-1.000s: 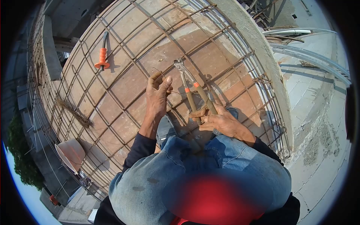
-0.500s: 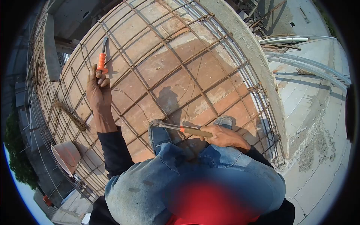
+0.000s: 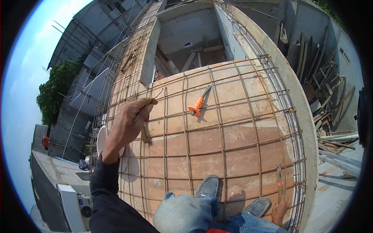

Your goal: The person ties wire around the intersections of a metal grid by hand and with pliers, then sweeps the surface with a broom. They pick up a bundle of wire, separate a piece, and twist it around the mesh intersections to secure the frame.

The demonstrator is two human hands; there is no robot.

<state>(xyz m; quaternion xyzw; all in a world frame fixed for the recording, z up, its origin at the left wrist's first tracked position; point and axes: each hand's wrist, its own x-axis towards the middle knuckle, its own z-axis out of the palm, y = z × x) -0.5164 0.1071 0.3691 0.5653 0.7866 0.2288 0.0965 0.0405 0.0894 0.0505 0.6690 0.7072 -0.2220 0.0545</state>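
My left hand (image 3: 131,121) is raised over the left side of the rebar mesh (image 3: 222,143), fingers pinched together. A thin bent rod (image 3: 158,94) shows right at its fingertips; I cannot tell whether the fingers hold it. Below that hand hangs a bundle of tie wire (image 3: 146,135), partly covered. A chisel with an orange hand guard (image 3: 198,103) lies on the mesh, blade pointing away, apart from both hands. Low on the right, beside my shoe, my right hand (image 3: 279,213) is closed around the handles of a pair of pincers (image 3: 281,186), jaws pointing forward.
Reddish-brown boards (image 3: 204,155) lie under the mesh. A concrete edge (image 3: 307,155) runs along the right, with scrap timber (image 3: 330,101) beyond. Past the far edge is an opening (image 3: 190,54). A pale bucket (image 3: 101,139) stands behind my left wrist. My shoes (image 3: 210,186) are on the mesh area.
The chisel has left my left hand and now lies on the mesh. My right hand has lowered with the pincers to the right, and the view has tilted up and turned.
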